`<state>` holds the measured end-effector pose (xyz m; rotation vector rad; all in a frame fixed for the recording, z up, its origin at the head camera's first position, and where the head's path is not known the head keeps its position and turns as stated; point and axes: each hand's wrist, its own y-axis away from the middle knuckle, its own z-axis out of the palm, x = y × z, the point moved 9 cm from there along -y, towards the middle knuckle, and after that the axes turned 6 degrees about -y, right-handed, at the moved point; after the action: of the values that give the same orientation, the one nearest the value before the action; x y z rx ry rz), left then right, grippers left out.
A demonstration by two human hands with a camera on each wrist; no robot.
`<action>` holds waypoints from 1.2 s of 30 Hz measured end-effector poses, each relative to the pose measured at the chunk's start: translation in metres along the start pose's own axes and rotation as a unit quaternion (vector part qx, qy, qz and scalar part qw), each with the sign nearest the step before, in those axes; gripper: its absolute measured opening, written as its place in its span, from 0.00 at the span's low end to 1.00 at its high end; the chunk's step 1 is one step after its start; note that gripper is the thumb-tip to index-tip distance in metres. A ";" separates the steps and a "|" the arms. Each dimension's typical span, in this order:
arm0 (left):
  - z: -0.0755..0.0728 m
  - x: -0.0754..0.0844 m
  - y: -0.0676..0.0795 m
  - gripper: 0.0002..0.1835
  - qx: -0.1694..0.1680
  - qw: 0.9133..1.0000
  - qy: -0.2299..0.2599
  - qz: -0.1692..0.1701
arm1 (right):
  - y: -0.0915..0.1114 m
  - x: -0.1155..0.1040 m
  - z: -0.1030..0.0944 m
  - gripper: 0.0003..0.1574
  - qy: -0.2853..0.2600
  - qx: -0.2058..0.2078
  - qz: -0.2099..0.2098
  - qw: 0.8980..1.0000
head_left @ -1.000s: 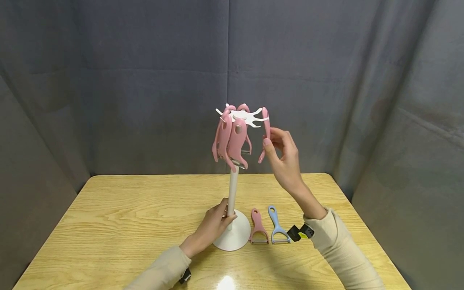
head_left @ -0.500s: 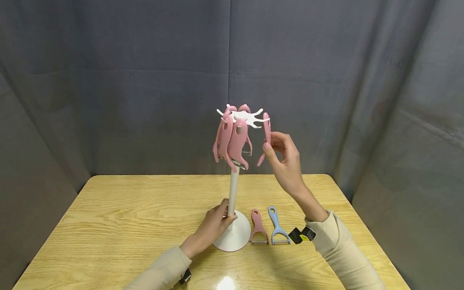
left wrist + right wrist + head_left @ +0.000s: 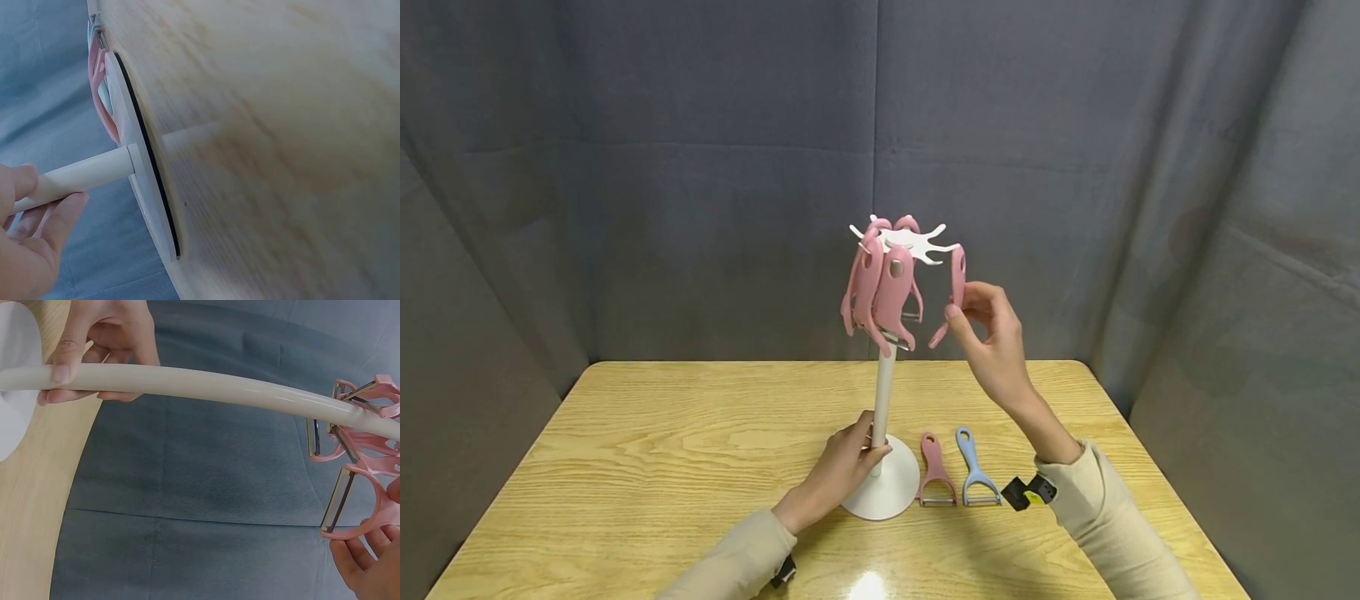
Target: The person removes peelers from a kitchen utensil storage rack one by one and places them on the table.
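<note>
A white stand [image 3: 885,392] rises from a round base [image 3: 891,496] to a crown of branching hooks [image 3: 913,242]. My left hand [image 3: 838,471] grips its pole low down, just over the base; fingers and thumb curl round it in the left wrist view. Several pink peelers [image 3: 892,292] hang from the hooks. At the crown's right side, my right hand [image 3: 997,342] pinches one pink peeler [image 3: 958,273] between thumb and fingers. That peeler's holed end is right at a hook's tip, and its blade frame [image 3: 375,515] shows in the right wrist view.
On the wooden table [image 3: 685,450], right of the base, a pink peeler [image 3: 932,458] and a light blue peeler [image 3: 970,454] lie side by side. Grey curtains [image 3: 737,183] stand behind the table and at both sides.
My right hand has drawn the pinched peeler downward and slightly right, so its holed end has slid out along the hook to the tip. The left hand stays on the pole.
</note>
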<state>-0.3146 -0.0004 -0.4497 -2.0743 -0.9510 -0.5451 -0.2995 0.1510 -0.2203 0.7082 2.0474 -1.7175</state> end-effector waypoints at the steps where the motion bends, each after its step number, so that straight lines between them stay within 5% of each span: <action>1: 0.000 0.000 0.000 0.16 0.000 1.000 0.000 0.001 | 0.000 0.000 0.000 0.17 0.001 0.000 0.001 1.000; 36: 0.000 -0.002 -0.001 0.16 -0.010 1.000 -0.006 -0.013 | 0.017 0.015 -0.004 0.18 0.030 -0.016 0.017 0.999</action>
<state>-0.3163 -0.0006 -0.4506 -2.0871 -0.9851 -0.5591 -0.3012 0.1587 -0.2413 0.7902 2.0853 -1.6603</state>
